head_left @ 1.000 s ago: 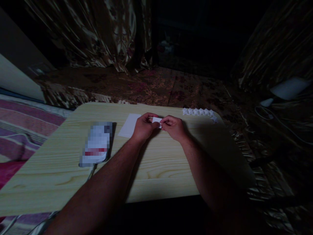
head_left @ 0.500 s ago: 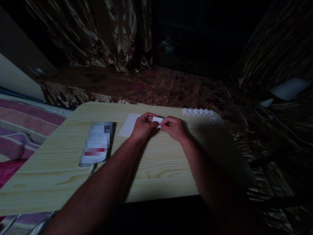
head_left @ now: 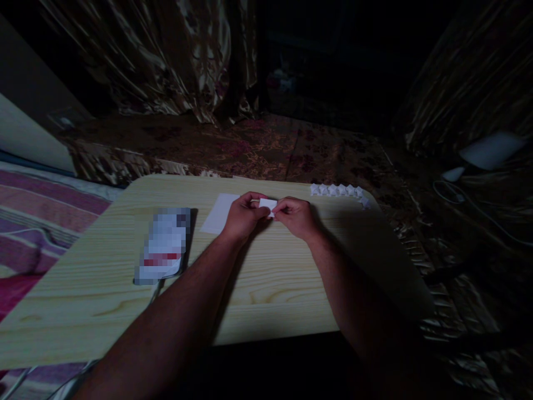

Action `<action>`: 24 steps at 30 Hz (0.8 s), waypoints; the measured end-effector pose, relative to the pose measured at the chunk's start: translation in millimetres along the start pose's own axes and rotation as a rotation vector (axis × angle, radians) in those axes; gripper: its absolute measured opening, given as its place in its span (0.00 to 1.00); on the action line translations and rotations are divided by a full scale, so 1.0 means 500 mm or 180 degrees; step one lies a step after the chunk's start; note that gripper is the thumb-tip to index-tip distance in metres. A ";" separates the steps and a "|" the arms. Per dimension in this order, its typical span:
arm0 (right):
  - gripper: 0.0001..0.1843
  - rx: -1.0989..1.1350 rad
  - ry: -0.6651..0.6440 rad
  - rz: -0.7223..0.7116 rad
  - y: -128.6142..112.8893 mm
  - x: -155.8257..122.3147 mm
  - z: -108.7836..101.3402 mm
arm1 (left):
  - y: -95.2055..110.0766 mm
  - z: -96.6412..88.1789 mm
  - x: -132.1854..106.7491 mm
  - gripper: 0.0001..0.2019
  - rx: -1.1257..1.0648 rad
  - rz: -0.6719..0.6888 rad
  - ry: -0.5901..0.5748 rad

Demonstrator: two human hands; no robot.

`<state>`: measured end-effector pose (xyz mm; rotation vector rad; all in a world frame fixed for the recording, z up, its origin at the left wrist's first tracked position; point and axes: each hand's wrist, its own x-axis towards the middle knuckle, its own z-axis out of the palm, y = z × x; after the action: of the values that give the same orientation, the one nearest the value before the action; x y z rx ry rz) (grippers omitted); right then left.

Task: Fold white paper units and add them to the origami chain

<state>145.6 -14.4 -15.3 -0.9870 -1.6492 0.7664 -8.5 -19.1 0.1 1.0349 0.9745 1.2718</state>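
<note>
A small piece of white folded paper (head_left: 267, 206) is held up between my two hands over the far half of the table. My left hand (head_left: 245, 215) pinches it from the left, thumb across its front. My right hand (head_left: 295, 214) grips its lower right edge between thumb and fingertips. Beneath and behind my left hand lies a larger white paper sheet (head_left: 216, 215), partly covered by that hand. Several small folded white paper pieces (head_left: 333, 190) stand in a row at the table's far right corner. The fine folds of the held piece are too small to make out.
The light wooden table (head_left: 283, 289) fills the middle. On its left lies a blurred-out phone-like object (head_left: 162, 244) with a cable running toward me. A striped bedspread (head_left: 50, 194) borders the left side. At the right, a white lamp-like object (head_left: 493, 150) stands beyond the table.
Both hands keep the folded paper in nearly the same place and pose. The view has shifted very slightly; nothing else has visibly moved.
</note>
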 end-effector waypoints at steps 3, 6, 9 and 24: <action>0.05 0.0044 0.0034 -0.0070 -0.004 0.001 -0.001 | -0.002 0.001 -0.001 0.18 0.0028 0.0113 0.0035; 0.05 0.0082 0.0041 -0.0090 -0.008 0.001 -0.001 | -0.002 0.001 -0.001 0.18 0.0041 0.0105 0.0050; 0.05 0.0096 0.0044 0.0024 -0.008 0.001 0.001 | -0.002 0.001 0.000 0.19 0.0033 0.0056 0.0056; 0.04 0.0728 -0.0038 0.0634 -0.031 -0.005 0.002 | 0.002 0.001 -0.003 0.16 -0.0075 0.0035 -0.0046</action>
<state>141.3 -23.6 -3.6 -0.9924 -1.4490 1.0711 -8.2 -20.8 1.0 1.0311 0.9421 1.2803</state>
